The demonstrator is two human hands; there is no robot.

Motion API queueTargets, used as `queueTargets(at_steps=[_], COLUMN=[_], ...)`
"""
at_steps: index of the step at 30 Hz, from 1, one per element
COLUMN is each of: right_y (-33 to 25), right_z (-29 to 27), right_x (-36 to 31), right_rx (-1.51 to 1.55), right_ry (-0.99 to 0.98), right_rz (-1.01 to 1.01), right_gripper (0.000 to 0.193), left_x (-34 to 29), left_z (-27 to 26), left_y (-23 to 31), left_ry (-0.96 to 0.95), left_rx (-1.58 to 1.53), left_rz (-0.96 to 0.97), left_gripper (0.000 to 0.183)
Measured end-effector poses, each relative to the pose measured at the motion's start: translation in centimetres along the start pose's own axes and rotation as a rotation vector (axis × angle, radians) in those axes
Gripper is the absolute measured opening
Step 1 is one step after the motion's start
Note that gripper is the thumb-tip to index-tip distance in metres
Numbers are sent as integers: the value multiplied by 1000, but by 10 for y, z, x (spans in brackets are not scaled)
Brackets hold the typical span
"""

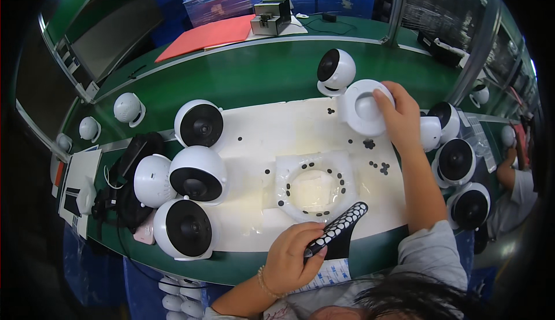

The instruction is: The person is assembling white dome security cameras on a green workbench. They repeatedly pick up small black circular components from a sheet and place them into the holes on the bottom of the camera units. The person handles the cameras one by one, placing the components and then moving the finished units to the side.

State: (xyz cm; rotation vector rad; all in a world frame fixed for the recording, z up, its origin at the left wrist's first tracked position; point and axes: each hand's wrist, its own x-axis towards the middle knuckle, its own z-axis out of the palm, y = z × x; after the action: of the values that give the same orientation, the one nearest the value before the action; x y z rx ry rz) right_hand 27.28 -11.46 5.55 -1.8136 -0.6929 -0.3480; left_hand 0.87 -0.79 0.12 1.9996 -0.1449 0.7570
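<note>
L hand (pixel 293 257) holds slim blk/wht patterned tool (pixel 340 224); R hand (pixel 400 112) pinches round wht plastic base (pixel 363 110), best kept steady w/ firm grip

Repeated blue lettering (pixel 345 275) on a white sheet (pixel 333 269) by the counter (pixel 248 266) edge, other markings apparently too small to read

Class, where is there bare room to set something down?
The cream rectangular sheet is bare beyond the translucent white ring and nearly so, save small black discs, between it and the white plastic black-faced spheres crowding the left edge.
</note>
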Motion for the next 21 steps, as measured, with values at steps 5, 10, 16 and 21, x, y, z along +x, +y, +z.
queueTargets(at_steps=[5,10,16,21], right_y=[-34,-34,-68,-68], right_z=[3,8,-16,-3], right_x=[-51,-73,-98,-109], right_rx=[581,273,42,170], right_ry=[-511,-529,-566,-680], right_rz=[368,249,-604,-690], right_gripper=[22,31,34,25], left_x=[-1,1,3,2], left_z=[1,3,1,3], left_y=[1,0,1,1], left_ry=[44,55,45,75], left_rx=[4,92,135,172], left_rz=[46,56,58,86], left_gripper=[29,27,28,28])
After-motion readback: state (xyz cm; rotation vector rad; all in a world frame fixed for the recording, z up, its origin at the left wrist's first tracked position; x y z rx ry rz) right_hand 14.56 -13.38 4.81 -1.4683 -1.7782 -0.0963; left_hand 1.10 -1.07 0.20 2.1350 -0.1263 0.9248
